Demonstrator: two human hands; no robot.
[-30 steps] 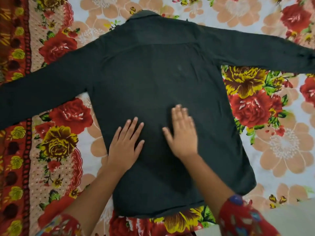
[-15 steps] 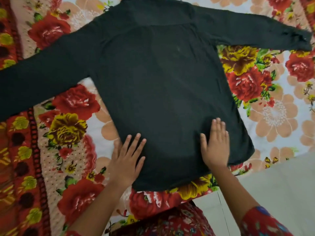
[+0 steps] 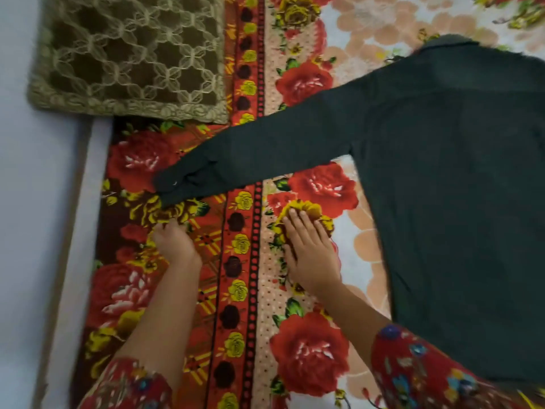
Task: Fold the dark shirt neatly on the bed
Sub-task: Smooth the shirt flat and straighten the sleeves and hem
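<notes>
Sleeve point(image 3: 280, 143) and cuff point(image 3: 182, 184) decide the coming move. The dark shirt point(image 3: 457, 187) lies flat on the floral bedsheet point(image 3: 309, 352), its body to the right and collar toward the far side. One sleeve is stretched out with its long axis slanting from the shoulder down-left to the cuff. The left hand point(image 3: 177, 246) is nearer, just short of the cuff, which lies straight ahead of its fingertips. Its fingers are blurred and bent forward, so I cannot tell the grip's state. The right hand point(image 3: 309, 252) rests palm-down on the bedsheet below mid-sleeve, fingers straight, grip spread, clear of the cloth. Judging by this, the left hand would take the cuff and carry the sleeve rightward across the body. A lace-covered cushion point(image 3: 129, 57) sits beyond.
</notes>
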